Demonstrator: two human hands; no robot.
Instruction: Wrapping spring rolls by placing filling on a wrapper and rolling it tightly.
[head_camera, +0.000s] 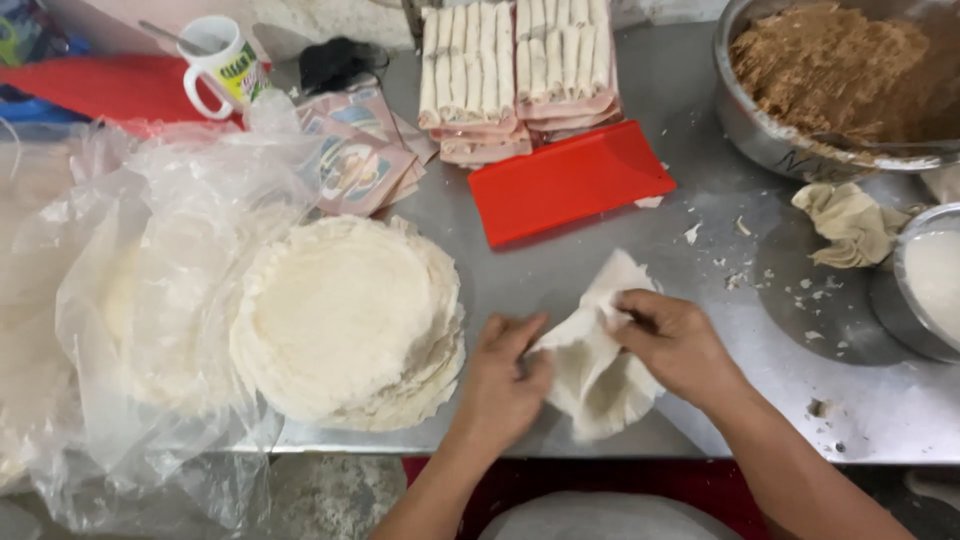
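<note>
A thin white wrapper sheet (590, 375) lies on the steel table (700, 200), partly folded up over itself. My left hand (505, 375) presses its left edge with the fingers bent. My right hand (675, 345) pinches a folded flap near the sheet's top. What lies inside the fold is hidden. A round stack of the same white wrappers (345, 320) sits just left of my left hand.
Rows of finished white rolls (515, 70) lie at the back beside a red flat tray (568, 180). A big metal bowl of brown filling (830, 70) stands at the back right, with a crumpled cloth (850, 222) and a small bowl (925, 280). Clear plastic bags (130, 300) cover the left; a mug (222, 65) stands behind.
</note>
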